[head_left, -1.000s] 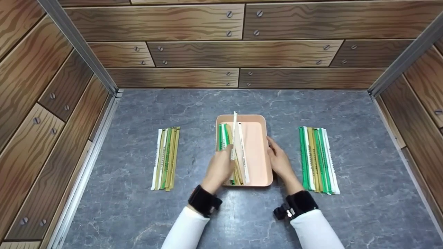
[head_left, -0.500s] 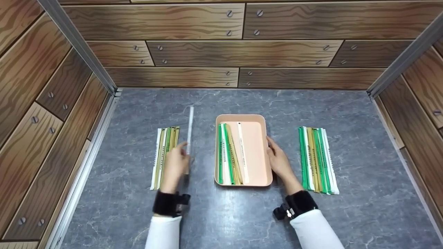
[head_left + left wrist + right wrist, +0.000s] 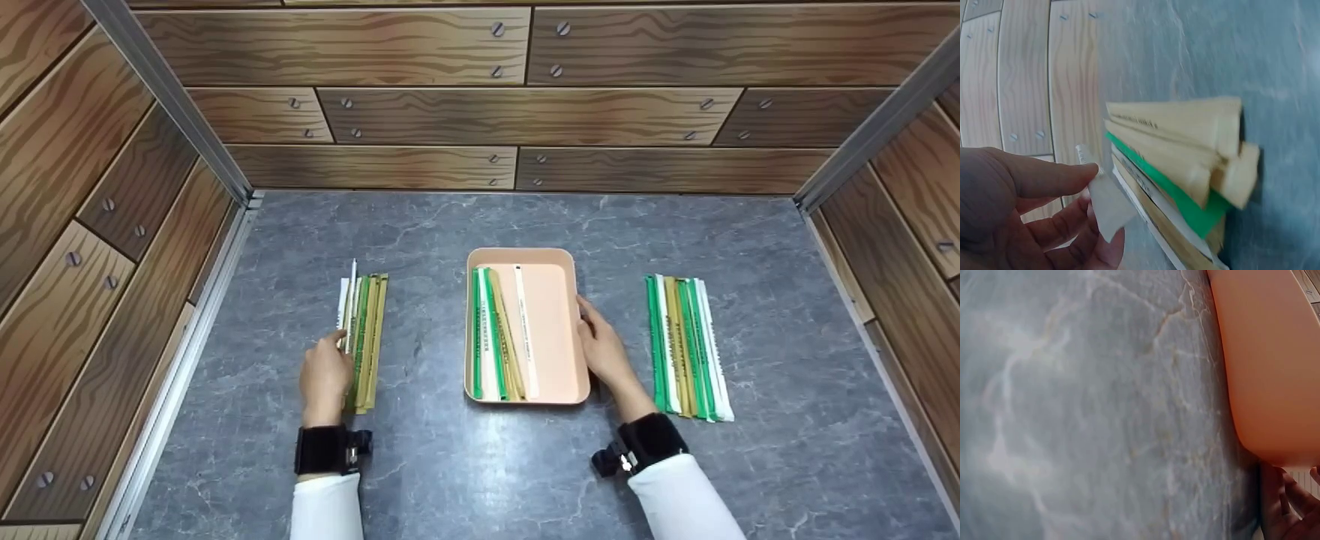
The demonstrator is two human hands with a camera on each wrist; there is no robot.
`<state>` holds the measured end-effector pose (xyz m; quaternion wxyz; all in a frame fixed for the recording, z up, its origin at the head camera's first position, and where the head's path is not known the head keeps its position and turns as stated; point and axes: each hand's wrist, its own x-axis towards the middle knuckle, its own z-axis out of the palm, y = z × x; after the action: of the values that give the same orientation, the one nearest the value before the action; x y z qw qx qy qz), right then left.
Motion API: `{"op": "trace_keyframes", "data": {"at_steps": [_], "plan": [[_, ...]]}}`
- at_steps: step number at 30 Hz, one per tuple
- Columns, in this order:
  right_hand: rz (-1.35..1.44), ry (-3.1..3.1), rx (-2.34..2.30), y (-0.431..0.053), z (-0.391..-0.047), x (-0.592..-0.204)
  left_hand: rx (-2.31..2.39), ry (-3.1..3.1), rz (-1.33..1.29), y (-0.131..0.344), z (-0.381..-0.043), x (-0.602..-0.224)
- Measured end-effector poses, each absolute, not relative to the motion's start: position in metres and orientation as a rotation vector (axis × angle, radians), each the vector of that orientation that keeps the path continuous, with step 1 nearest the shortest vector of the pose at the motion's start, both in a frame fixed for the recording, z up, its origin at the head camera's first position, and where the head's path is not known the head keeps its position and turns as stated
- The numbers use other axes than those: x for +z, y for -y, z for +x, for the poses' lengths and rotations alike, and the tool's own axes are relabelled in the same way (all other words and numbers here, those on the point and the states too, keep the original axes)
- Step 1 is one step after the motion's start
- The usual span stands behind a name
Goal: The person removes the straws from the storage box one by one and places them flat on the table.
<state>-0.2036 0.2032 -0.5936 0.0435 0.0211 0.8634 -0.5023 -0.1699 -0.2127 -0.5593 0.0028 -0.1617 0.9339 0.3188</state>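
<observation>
My left hand (image 3: 327, 373) is over the left row of wrapped straws (image 3: 367, 337). Between thumb and fingers it pinches a slim white paper-wrapped straw (image 3: 1107, 205), tilted above that row. The left wrist view shows tan, green and white wrapped straws (image 3: 1185, 132) lying side by side, close to the hand. My right hand (image 3: 606, 354) rests against the outer right side of a peach tray (image 3: 555, 337), its fingers relaxed. At the tray's left lie several green, white and tan straws (image 3: 491, 337); a single white straw (image 3: 526, 330) slants beside them.
Another row of green, white and tan wrapped straws (image 3: 686, 349) lies to the right of the tray. The grey marbled tabletop (image 3: 465, 465) is bounded by wood-patterned walls (image 3: 420, 116) at the back and sides.
My left hand has carried the white straw out of the tray and leftward to the left row. The right hand stays at the tray, which has not moved.
</observation>
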Motion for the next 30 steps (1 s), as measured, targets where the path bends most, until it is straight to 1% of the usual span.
{"op": "trace_keyframes", "data": {"at_steps": [8,11,13,17,22,25,30], "plan": [[0.065,-2.662,-1.511,-0.203,-0.204,-0.594,0.956,-2.937,-0.483,0.21,-0.169,-0.558],[0.08,-2.661,-1.508,-0.203,-0.204,-0.594,0.965,-2.979,-0.42,0.199,-0.168,-0.555],[0.084,-2.66,-1.507,-0.203,-0.204,-0.594,0.993,-3.03,-0.334,0.188,-0.168,-0.552],[0.074,-2.673,-1.51,-0.203,-0.203,-0.594,1.07,-3.088,-0.064,0.154,-0.167,-0.547],[0.058,-2.688,-1.499,-0.204,-0.204,-0.596,1.149,-2.944,0.237,0.099,-0.168,-0.543],[0.058,-2.696,-1.484,-0.204,-0.204,-0.597,1.142,-2.839,0.332,0.065,-0.166,-0.541],[0.065,-2.711,-1.497,-0.203,-0.204,-0.597,0.95,-2.818,0.452,0.018,-0.168,-0.54]]}}
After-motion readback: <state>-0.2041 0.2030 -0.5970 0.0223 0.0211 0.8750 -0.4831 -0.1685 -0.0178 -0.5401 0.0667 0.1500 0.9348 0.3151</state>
